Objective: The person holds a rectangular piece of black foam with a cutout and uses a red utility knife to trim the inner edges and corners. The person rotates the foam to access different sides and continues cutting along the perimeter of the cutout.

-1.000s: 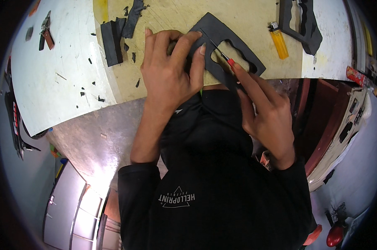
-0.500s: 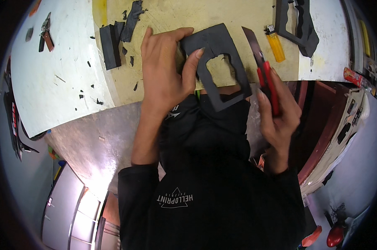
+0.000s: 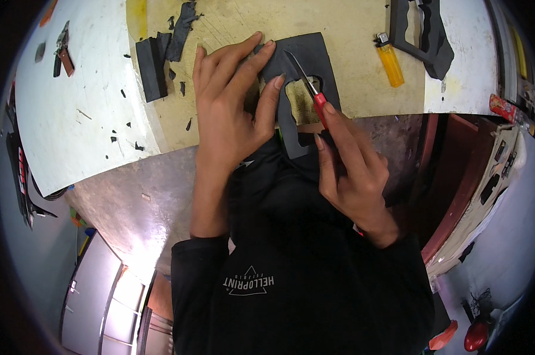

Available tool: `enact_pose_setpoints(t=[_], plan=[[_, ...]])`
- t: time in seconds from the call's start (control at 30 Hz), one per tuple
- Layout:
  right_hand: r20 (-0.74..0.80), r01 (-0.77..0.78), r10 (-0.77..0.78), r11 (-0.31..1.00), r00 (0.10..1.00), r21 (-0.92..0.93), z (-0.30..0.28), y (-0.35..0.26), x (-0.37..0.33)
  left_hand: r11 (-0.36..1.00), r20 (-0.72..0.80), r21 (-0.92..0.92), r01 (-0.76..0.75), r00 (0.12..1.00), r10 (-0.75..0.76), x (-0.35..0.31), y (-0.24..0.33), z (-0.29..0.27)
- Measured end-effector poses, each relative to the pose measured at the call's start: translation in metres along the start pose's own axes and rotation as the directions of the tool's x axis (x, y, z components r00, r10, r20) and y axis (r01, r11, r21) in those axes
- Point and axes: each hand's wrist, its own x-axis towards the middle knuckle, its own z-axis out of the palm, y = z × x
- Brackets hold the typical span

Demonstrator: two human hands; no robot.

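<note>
A flat dark grey foam piece with a wavy-edged cutout lies at the table's near edge, its lower end jutting out over my lap. My left hand grips its left side, with the thumb on top. In my right hand is a red utility knife, the fingers closed round its handle. Its blade slants up and left across the cutout, and the tip meets the foam just above the opening. The palm side of my right hand is hidden.
Dark foam block and a torn foam strip lie left of my left hand, among small scraps. To the right are a yellow lighter and another cut foam piece. A folding multi-tool rests at the far left.
The utility knife has moved left from beside the foam piece to over it, its tip now at the foam. The foam piece has turned slightly and shifted left with my left hand.
</note>
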Motion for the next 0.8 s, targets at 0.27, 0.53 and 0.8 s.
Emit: enact_pose_setpoints(t=[0.27,0.53,0.8], plan=[[0.010,0.005,-0.005,0.999,1.000,-0.042,0.004,0.003,-0.002,1.000,-0.014,0.012,-0.003,1.000,0.003,-0.003,-0.003,0.002],[0.009,-0.003,0.003,0.998,1.000,-0.067,0.004,0.001,0.000,1.000,-0.018,0.005,-0.013,1.000,0.013,-0.004,-0.005,0.003],[0.081,-0.053,0.057,0.997,0.995,-0.047,-0.007,-0.006,0.008,1.000,-0.010,0.018,-0.016,1.000,0.016,-0.003,-0.003,0.002]])
